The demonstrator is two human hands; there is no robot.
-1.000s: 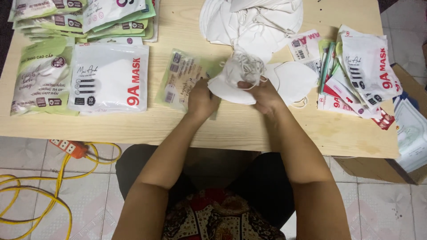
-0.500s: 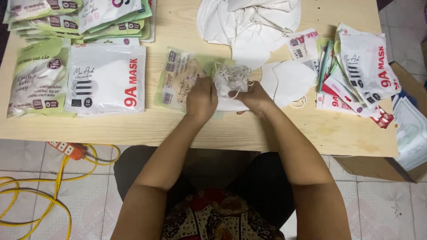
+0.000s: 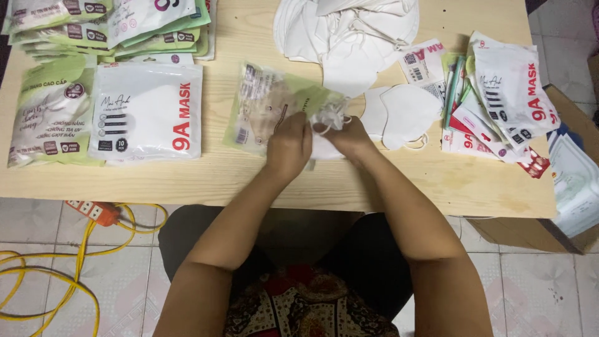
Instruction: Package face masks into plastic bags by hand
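Observation:
My left hand (image 3: pixel 288 145) grips the open end of a clear plastic bag with green print (image 3: pixel 265 106) that lies on the wooden table (image 3: pixel 249 178). My right hand (image 3: pixel 349 138) holds a bunch of folded white masks (image 3: pixel 327 118) at the bag's mouth, their ear loops sticking up. Part of the masks is hidden under both hands. Just right of my right hand lie two loose white masks (image 3: pixel 405 112).
A heap of white masks (image 3: pixel 349 31) lies at the table's far side. Filled mask packs (image 3: pixel 146 112) are stacked at left, empty bags (image 3: pixel 505 100) at right. A cardboard box (image 3: pixel 574 181) stands by the right edge. An orange power strip (image 3: pixel 93 211) and yellow cable lie on the tiled floor.
The masks, spread flat a second ago, are now gathered into a bunch and moved left to the bag's mouth. My left hand has taken hold of the bag.

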